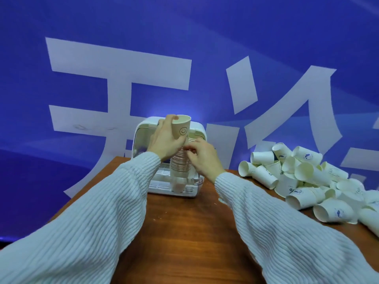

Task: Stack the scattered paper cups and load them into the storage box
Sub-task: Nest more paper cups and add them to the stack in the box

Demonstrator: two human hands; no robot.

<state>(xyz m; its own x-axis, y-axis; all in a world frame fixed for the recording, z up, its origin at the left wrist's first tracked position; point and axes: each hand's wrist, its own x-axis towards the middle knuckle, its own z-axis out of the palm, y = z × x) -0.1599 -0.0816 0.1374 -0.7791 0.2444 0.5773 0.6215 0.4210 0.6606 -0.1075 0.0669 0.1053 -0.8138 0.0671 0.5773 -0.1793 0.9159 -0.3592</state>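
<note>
Behind both hands, at twelve o'clock, storage box [143, 128] mostly masked, lid raised; contents beyond the cups hard to make out. Left hand [165, 140] curled round single cup [181, 127] bearing a smiley, tilted, mouth up. Right hand [202, 155] pinching the top of stack of cups [180, 165], fingertips blurred. Stack standing upright in the box's open front, its base seen dimly through clear plastic. At three o'clock on table [180, 232], pile of loose cups [303, 173], partly cut off by the frame edge.
</note>
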